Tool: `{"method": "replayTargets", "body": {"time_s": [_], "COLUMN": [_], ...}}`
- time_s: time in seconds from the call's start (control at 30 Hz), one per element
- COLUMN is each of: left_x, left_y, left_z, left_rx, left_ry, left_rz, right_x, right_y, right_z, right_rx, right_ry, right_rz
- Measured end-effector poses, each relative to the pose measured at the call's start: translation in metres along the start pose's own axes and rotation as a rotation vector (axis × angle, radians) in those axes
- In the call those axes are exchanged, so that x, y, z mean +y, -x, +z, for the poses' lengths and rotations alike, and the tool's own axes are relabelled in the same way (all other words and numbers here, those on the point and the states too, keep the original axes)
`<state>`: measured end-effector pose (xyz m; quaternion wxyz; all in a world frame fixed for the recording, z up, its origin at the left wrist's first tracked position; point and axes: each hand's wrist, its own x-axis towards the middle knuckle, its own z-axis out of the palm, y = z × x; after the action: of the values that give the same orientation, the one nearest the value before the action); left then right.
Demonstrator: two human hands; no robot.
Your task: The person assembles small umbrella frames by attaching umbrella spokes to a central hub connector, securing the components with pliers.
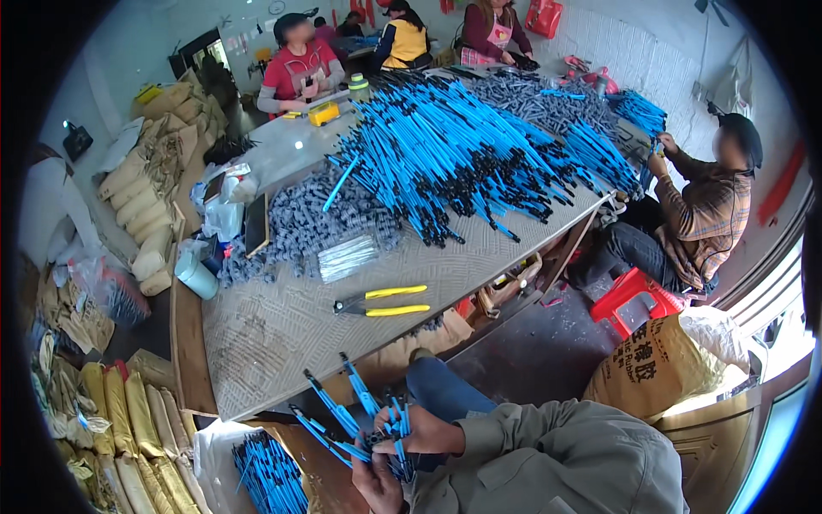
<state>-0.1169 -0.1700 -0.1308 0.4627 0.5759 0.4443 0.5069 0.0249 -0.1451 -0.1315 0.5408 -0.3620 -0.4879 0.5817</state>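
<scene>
Close to my body, below the table's front edge, I hold a cluster of blue rods with black ends (360,385); several of them fan out toward the upper left. My left hand (378,485) is closed around the lower part of the cluster. From the right, my right hand (428,433) reaches in with its fingers closed on the same rods near a dark middle piece. Small details between the fingers are hidden. On the table above lie pliers with yellow handles (396,292), their handles spread apart.
A big heap of blue rods (454,146) covers the table (265,343), beside grey small parts (325,214) and a clear bag of thin sticks (348,257). A box of rods (270,471) stands lower left. A co-worker (702,197) sits at right near a red stool (634,300).
</scene>
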Motion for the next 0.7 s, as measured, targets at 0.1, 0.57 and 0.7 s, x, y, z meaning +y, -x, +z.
{"method": "replayTargets", "body": {"time_s": [0.1,0.57,0.7], "left_x": [0.006,-0.032,-0.016], "left_y": [-0.010,0.003,-0.002], "left_z": [0.003,0.000,-0.006], "left_rx": [-0.044,0.033,-0.063], "left_ry": [0.038,-0.083,-0.096], "left_rz": [-0.012,0.018,-0.011], "right_x": [-0.007,-0.004,0.004], "right_y": [-0.002,0.012,0.014], "right_z": [-0.009,0.002,-0.018], "right_rx": [0.002,0.012,-0.100], "right_ry": [0.035,0.297,0.098], "right_rz": [0.041,0.012,-0.042]}}
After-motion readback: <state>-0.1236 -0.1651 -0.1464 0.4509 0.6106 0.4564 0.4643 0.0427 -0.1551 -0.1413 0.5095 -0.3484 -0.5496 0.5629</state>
